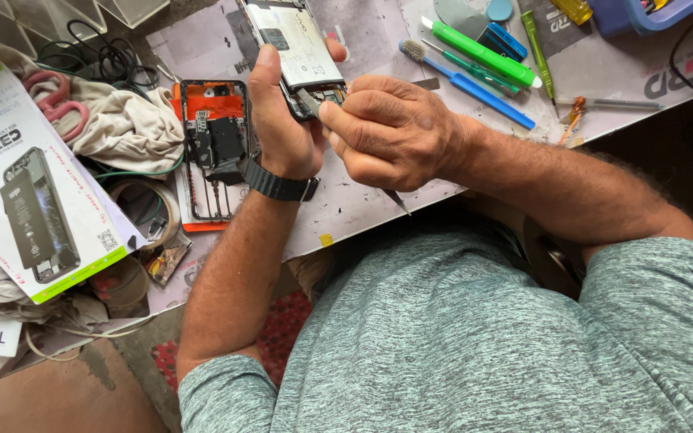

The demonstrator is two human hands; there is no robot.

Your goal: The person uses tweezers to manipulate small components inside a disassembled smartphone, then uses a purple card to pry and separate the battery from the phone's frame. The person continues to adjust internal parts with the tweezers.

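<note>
Two hands are working together on one opened smartphone with a silvery battery showing inside (298,50), which is being held just above the tabletop (346,208) and not lying on it. The left hand (282,120), which is wearing a black wristband watch (277,184), is closing around the lower part of the phone, with the thumb lying along its left edge, probably so that the phone is not turning while the other hand is pressing on it. The right hand (387,128) is gripping a thin metal tool with a pointed end (399,200); the front end is meeting the lower part of the phone between the fingers, and the rear end is sticking out below the palm. Whether the tool is a pair of tweezers or a small driver, I cannot tell. Beside the left hand, a black phone frame with an orange part at the top (212,148) is lying flat on the tabletop, near enough for easy reaching. A green and white plastic pry tool (479,52) and a blue brush with a long handle (467,84) are lying further up, beyond the right hand. At the left, a white and green printed box showing a phone picture (30,180) is resting on a beige crumpled cloth (126,124).
</note>
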